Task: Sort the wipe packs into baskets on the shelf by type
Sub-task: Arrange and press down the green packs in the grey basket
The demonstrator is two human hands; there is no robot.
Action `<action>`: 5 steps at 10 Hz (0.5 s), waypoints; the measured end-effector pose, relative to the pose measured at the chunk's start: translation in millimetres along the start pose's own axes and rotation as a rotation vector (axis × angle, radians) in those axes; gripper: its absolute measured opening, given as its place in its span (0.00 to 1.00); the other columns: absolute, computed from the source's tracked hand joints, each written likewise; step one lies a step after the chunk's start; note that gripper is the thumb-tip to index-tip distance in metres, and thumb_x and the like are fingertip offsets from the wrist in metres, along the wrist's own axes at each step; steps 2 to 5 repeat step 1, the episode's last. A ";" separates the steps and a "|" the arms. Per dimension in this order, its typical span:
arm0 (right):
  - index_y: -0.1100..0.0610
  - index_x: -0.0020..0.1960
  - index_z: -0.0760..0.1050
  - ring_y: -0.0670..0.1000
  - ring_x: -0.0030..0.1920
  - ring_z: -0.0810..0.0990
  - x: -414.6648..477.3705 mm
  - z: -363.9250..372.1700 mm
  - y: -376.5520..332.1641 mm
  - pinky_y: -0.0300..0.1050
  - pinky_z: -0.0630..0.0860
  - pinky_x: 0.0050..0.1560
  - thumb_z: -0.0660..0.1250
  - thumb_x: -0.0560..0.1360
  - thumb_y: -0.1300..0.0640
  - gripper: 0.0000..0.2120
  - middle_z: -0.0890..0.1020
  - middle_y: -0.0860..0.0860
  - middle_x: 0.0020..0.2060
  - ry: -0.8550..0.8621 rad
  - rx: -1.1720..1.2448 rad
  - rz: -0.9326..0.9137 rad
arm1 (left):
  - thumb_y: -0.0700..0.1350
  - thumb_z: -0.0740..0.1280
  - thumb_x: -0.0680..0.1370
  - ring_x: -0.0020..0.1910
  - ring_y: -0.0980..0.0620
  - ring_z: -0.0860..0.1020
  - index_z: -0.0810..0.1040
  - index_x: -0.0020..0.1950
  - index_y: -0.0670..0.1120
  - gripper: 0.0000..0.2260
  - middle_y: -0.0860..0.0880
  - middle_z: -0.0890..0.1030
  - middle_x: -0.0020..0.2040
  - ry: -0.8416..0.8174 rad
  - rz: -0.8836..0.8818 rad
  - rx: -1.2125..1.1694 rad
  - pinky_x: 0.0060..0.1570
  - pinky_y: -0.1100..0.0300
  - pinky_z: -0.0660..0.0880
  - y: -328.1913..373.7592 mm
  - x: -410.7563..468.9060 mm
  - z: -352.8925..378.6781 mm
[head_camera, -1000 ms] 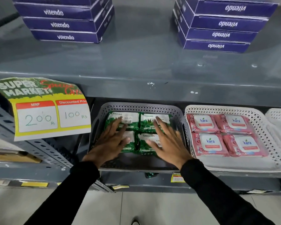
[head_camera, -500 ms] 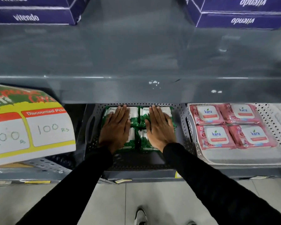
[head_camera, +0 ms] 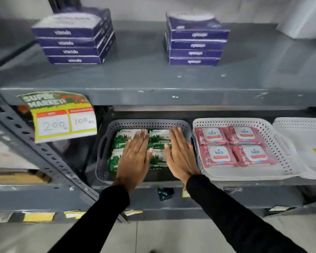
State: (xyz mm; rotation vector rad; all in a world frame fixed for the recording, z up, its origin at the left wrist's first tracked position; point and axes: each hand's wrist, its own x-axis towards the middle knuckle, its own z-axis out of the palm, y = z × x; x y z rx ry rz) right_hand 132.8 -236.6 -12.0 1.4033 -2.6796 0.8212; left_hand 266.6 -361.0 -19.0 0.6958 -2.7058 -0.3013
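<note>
A grey basket (head_camera: 106, 143) on the lower shelf holds several green wipe packs (head_camera: 123, 138) laid flat. My left hand (head_camera: 135, 157) lies flat over the left packs, fingers straight and nearly together, gripping nothing. My right hand (head_camera: 181, 154) lies flat over the right packs in the same way. Just to the right, a white basket (head_camera: 281, 157) holds several pink wipe packs (head_camera: 219, 154) in two rows. Parts of the green packs are hidden under my palms.
Another white basket (head_camera: 303, 143) sits at the far right. Two stacks of purple boxes (head_camera: 75, 42) (head_camera: 195, 44) stand on the upper shelf (head_camera: 153, 95). A yellow price sign (head_camera: 62, 123) hangs at the left, above a slanted perforated steel upright (head_camera: 49, 156).
Both hands stay flat on the green packs and have drawn slightly back toward me. The camera has tilted up, so the upper shelf and purple boxes show again.
</note>
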 end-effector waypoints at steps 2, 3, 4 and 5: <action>0.55 0.82 0.48 0.46 0.82 0.45 -42.4 -38.2 -0.3 0.48 0.51 0.79 0.50 0.84 0.48 0.29 0.49 0.50 0.82 0.084 0.027 -0.062 | 0.55 0.48 0.85 0.81 0.52 0.47 0.52 0.81 0.47 0.26 0.48 0.52 0.83 0.077 0.040 -0.042 0.80 0.50 0.51 43.1 -25.1 -20.8; 0.55 0.82 0.48 0.46 0.82 0.45 -42.4 -38.2 -0.3 0.48 0.51 0.79 0.50 0.84 0.48 0.29 0.49 0.50 0.82 0.084 0.027 -0.062 | 0.55 0.48 0.85 0.81 0.52 0.47 0.52 0.81 0.47 0.26 0.48 0.52 0.83 0.077 0.040 -0.042 0.80 0.50 0.51 43.1 -25.1 -20.8; 0.55 0.82 0.48 0.46 0.82 0.45 -42.4 -38.2 -0.3 0.48 0.51 0.79 0.50 0.84 0.48 0.29 0.49 0.50 0.82 0.084 0.027 -0.062 | 0.55 0.48 0.85 0.81 0.52 0.47 0.52 0.81 0.47 0.26 0.48 0.52 0.83 0.077 0.040 -0.042 0.80 0.50 0.51 43.1 -25.1 -20.8; 0.55 0.82 0.48 0.46 0.82 0.45 -42.4 -38.2 -0.3 0.48 0.51 0.79 0.50 0.84 0.48 0.29 0.49 0.50 0.82 0.084 0.027 -0.062 | 0.55 0.48 0.85 0.81 0.52 0.47 0.52 0.81 0.47 0.26 0.48 0.52 0.83 0.077 0.040 -0.042 0.80 0.50 0.51 43.1 -25.1 -20.8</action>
